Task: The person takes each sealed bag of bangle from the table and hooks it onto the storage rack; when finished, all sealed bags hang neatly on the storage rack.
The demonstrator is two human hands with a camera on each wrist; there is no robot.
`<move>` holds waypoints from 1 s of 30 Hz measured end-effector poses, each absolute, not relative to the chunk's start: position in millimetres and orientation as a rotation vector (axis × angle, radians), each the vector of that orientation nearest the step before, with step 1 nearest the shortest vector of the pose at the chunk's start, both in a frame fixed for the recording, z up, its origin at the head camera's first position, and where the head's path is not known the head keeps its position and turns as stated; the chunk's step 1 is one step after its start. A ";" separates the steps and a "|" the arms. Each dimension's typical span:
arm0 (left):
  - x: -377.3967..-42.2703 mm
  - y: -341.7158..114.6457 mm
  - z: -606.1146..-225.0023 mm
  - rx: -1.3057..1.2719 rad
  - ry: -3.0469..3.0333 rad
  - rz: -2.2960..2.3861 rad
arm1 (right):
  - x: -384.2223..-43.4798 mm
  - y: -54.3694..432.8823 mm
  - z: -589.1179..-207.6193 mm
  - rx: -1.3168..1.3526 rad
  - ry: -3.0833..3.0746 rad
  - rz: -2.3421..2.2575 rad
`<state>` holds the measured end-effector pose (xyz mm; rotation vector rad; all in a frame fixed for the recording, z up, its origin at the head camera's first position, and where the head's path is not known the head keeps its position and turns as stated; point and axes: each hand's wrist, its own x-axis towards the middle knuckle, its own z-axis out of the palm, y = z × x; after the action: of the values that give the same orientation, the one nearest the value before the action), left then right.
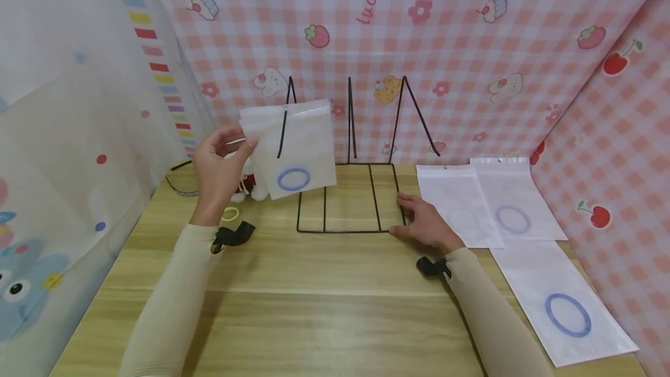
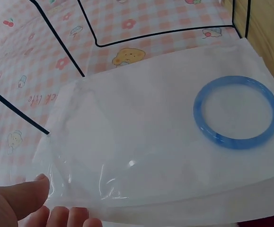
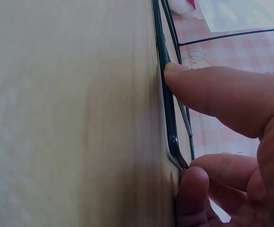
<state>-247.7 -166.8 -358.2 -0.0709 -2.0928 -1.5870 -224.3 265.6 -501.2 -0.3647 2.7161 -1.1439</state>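
My left hand [image 1: 222, 159] pinches the left edge of a clear zip bag [image 1: 309, 132] near its top, thumb in front. A blue bangle [image 1: 293, 179] shows inside this bag, low down, and larger in the left wrist view. The bag hangs slightly tilted at the left hook [image 1: 281, 138] of a black wire rack [image 1: 340, 231]. The hook's front wire runs down over the bag; whether it passes through the hole I cannot tell. My right hand [image 1: 426, 223] grips the rack's front right base corner, with thumb and fingers on the wire [image 3: 167, 109].
Several zip bags [image 1: 528, 191] lie at the table's right, some with bangles. Behind the left hand sit a red-and-white plush [image 1: 256, 191] and a yellow ring [image 1: 230, 213]. The middle and right hooks [image 1: 349, 115] stand beside the held bag. Checked cloth hangs behind.
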 end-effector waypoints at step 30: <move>-229.4 -137.1 -486.5 -0.252 -2.836 -1.728 | -222.8 262.6 -504.7 -0.369 2.713 -1.142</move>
<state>-229.4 -137.1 -486.5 -0.2524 -2.8361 -1.7276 -222.8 262.6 -504.7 -0.3686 2.7131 -1.1424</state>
